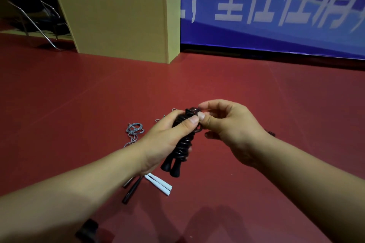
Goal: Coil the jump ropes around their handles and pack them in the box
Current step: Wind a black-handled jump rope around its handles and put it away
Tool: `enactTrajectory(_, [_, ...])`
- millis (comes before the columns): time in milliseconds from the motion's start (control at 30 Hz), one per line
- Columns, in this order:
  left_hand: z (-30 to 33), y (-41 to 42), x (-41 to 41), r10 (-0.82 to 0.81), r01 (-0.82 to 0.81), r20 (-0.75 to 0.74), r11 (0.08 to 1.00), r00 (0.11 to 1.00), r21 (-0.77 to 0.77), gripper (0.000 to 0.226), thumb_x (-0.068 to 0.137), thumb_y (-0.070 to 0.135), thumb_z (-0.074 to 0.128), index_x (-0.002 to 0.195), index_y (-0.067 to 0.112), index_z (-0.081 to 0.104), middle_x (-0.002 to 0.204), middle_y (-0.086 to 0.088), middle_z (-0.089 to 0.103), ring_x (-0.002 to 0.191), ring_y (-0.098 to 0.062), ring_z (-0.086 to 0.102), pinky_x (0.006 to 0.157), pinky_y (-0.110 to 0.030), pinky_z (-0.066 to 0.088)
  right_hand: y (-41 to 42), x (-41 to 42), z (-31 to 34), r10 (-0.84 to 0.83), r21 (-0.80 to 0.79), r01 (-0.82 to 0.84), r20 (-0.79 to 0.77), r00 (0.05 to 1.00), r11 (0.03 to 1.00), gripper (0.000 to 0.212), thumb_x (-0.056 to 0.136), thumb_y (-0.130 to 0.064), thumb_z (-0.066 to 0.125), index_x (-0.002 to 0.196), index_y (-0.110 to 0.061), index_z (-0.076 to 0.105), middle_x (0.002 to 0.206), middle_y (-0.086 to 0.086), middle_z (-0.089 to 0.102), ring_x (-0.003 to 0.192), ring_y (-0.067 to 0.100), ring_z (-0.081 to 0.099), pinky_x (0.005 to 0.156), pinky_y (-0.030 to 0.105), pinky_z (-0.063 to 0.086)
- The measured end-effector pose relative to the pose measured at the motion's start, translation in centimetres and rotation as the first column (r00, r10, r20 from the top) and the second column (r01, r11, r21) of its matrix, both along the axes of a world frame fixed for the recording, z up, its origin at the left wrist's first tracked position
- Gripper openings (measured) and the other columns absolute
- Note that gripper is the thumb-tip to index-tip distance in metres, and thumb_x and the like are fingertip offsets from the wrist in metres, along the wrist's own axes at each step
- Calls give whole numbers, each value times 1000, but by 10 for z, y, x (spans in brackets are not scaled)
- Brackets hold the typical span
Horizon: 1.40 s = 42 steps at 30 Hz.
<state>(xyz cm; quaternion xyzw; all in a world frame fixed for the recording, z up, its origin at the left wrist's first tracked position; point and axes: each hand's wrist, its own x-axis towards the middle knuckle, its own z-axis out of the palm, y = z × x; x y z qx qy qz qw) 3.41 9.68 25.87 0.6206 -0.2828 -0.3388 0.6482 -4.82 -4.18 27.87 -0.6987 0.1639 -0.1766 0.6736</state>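
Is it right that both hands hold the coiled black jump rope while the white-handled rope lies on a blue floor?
Not quite: the head view shows a red floor. Both the left hand and right hand hold the coiled black jump rope; the white-handled rope lies below.

Red floor (256,94) under the grip. Blue banner (276,6) with big white letters far behind. Dark chair (29,6) with metal legs far back left.
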Motion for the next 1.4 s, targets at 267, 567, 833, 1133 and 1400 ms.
enactTrajectory(267, [-4,-3,1,42,-43,22,998,999,34,31,92,34,63,107,8,57,69,-2,52,58,-23,50,55,-33,45,0,-1,-1,-42,-175,37,-25,999,984,13,84,-10,74,77,-11,63,71,3,69,59,8,62,58,23,51])
enactTrajectory(567, [-5,-5,7,110,-110,9,994,994,22,45,76,42,64,103,6,58,78,-11,51,56,-22,53,53,-33,47,4,6,1,-40,-55,42,43,998,998,11,86,2,69,77,-5,66,70,10,68,60,13,64,59,23,54])
enactTrajectory(833, [-4,-3,9,165,-164,-11,986,986,28,19,93,30,59,99,13,61,73,-9,51,52,-22,51,45,-29,44,6,4,4,74,76,-77,34,997,994,15,84,10,65,88,-4,70,77,11,68,67,14,65,72,26,58])
enactTrajectory(1133, [-2,-1,10,220,-220,-8,975,975,18,20,89,37,64,87,17,62,73,-8,51,48,-21,51,49,-30,46,6,2,4,183,76,-185,36,982,980,12,84,-1,69,96,-2,68,89,13,69,79,18,66,83,32,57])
enactTrajectory(1400, [0,2,3,106,-104,-93,994,990,27,49,72,57,63,97,15,59,79,-12,52,54,-21,54,55,-34,49,6,4,2,141,8,-142,68,988,990,9,84,-3,69,81,-6,61,73,9,62,61,11,61,66,24,56])
